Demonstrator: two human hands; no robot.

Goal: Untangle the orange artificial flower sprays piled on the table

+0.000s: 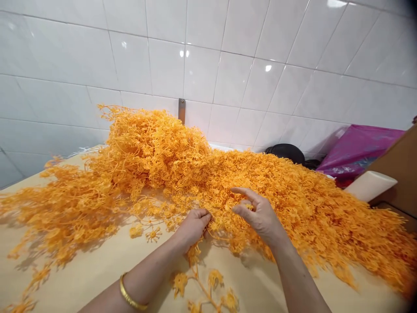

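Orange plastic flower pieces, thin-stemmed with small spiky heads, lie in a large heap (156, 152) across the table. My left hand (194, 226), wearing a gold bangle (128, 296) at the wrist, is pinched at the heap's front edge on an orange flower sprig. A branching orange stem with several flower heads (206, 289) extends from beneath that hand toward me; whether it is the same piece cannot be made out. Just to the right, my right hand (260, 215) hovers over the flowers, thumb and fingers apart, with nothing visibly held.
The flowers spread widely over a pale yellow tabletop (130, 269) against a white tiled wall (215, 74). Behind them at right are black round objects (286, 152), a purple bag (355, 145), a cream cylinder (371, 186) and a brown cardboard box (399, 169). A metal bracket (181, 111) stands against the wall.
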